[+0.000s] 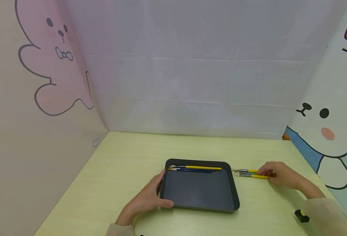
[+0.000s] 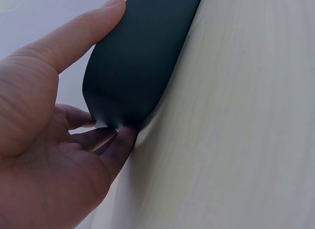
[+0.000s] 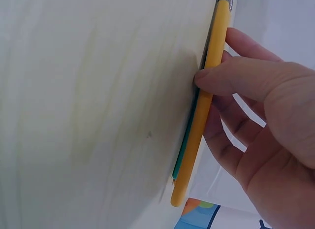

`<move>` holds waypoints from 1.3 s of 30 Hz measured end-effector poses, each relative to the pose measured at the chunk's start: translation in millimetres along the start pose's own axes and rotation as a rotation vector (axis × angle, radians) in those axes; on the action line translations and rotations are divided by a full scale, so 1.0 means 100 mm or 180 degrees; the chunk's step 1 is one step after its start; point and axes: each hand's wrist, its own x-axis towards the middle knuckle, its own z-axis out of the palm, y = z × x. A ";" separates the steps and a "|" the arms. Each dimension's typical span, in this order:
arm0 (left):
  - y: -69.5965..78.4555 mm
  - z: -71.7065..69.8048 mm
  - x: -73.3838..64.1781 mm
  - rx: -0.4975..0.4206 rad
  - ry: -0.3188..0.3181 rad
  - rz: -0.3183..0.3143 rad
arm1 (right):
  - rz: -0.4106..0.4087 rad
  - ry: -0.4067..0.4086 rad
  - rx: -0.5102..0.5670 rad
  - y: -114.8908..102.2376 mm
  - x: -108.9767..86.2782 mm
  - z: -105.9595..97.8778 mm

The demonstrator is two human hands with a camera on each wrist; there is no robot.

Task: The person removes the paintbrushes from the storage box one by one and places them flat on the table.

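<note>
Grey tray rim [image 1: 235,188] beside held brushes [image 1: 259,176] — black object [image 1: 302,216] near sleeve [image 1: 326,213].

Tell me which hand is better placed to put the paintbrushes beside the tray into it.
Most likely the right hand: its fingers pinch paintbrushes just beside the tray, while the left hand holds the tray's far-left side, away from them.

The pale yellow counter [image 1: 102,183] is bearing a dark tray [image 1: 200,193], while paintbrushes [image 1: 259,176] to its right are sitting on or just above the surface.

Left fingers [image 2: 118,149], curled, right fingers [image 3: 220,138], pinching
</note>
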 end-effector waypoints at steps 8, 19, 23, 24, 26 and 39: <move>0.00 0.00 0.00 -0.0005 -0.0013 0.0020 | -0.0011 0.0093 -0.0063 -0.01 -0.01 0.01; 0.00 0.00 0.00 0.0042 -0.0002 0.0009 | -0.0120 0.0231 -0.0334 -0.08 0.04 -0.04; 0.02 0.00 -0.01 0.0036 0.0007 0.0008 | -0.0189 0.0273 -0.0438 -0.18 0.13 -0.09; 0.02 -0.01 -0.01 0.0030 0.0007 0.0002 | -0.0200 0.0269 -0.0449 -0.21 0.15 -0.11; 0.04 -0.01 -0.02 0.0014 0.0002 0.0000 | -0.0212 0.0267 -0.0422 -0.28 0.21 -0.13; 0.09 -0.01 -0.03 -0.0049 -0.0009 -0.0002 | -0.0201 0.0062 -0.0173 -0.76 0.57 -0.21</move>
